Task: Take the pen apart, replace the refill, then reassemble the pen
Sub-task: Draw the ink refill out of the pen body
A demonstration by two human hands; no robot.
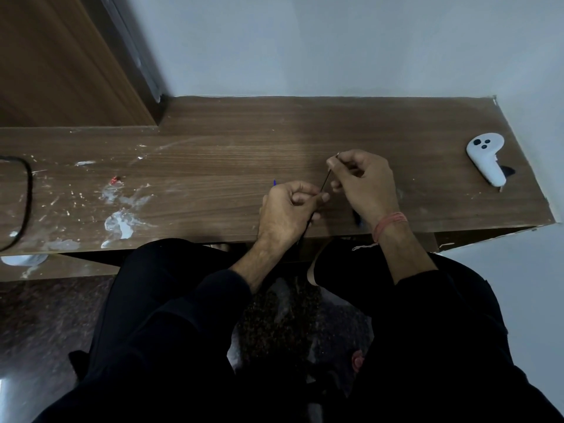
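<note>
A thin dark refill [326, 182] runs slanted between my two hands above the wooden desk [213, 166]. My right hand [363, 184] pinches its upper end near the metal tip between thumb and forefinger. My left hand [287, 212] is closed around the dark pen barrel [309, 221], whose lower part shows below the fist, and the refill's lower end meets it at my fingertips. A small blue piece [274, 182] peeks out just behind my left hand. Another dark pen part [357, 218] lies on the desk, half hidden under my right wrist.
A white handheld controller [485, 157] lies at the desk's far right. White paint smears and a small red object [115, 179] mark the left half. A black cable [27, 190] loops at the left edge. The wall is close behind; my knees are below the front edge.
</note>
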